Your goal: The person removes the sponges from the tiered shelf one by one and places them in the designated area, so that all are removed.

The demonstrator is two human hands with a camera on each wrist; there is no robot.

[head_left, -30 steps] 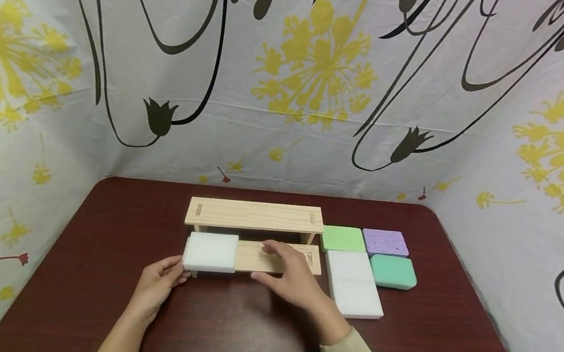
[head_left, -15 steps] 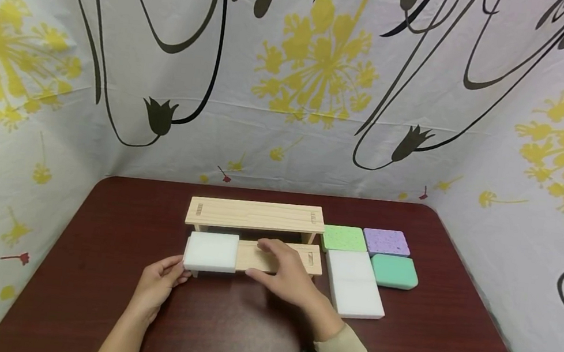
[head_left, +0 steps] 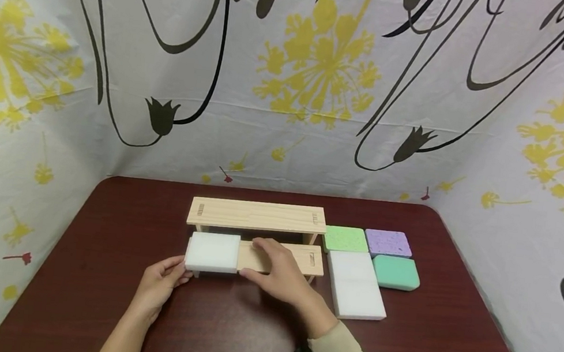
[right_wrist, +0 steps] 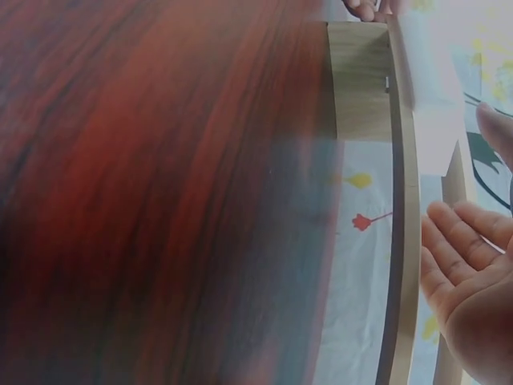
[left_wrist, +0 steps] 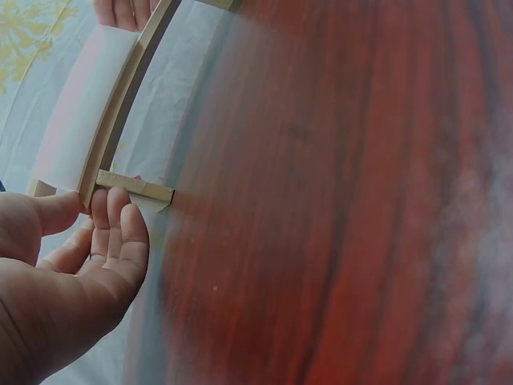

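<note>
A white sponge-like block [head_left: 213, 252] lies flat on the left part of the front wooden shelf [head_left: 299, 254], a low board on short legs. My left hand [head_left: 159, 281] grips the shelf's left front corner; in the left wrist view the thumb [left_wrist: 58, 212] is against the board's end and the fingers [left_wrist: 120, 233] curl below, by a leg. Over the shelf's bare right part is my right hand [head_left: 281, 274], fingers extended, thumb spread, tips just right of the white block. The right wrist view shows its palm [right_wrist: 481, 289] holding nothing.
Behind stands a second wooden shelf [head_left: 256, 216]. To the right lie a light green sponge [head_left: 345, 239], a purple sponge [head_left: 388, 243], a teal sponge [head_left: 396, 272] and a long white block [head_left: 357, 286]. A patterned cloth [head_left: 309, 162] hangs around the dark red table [head_left: 222, 332].
My right hand has slid a little left over the shelf, closer to the white block. The left hand keeps its grip on the corner, and the block has not visibly moved.
</note>
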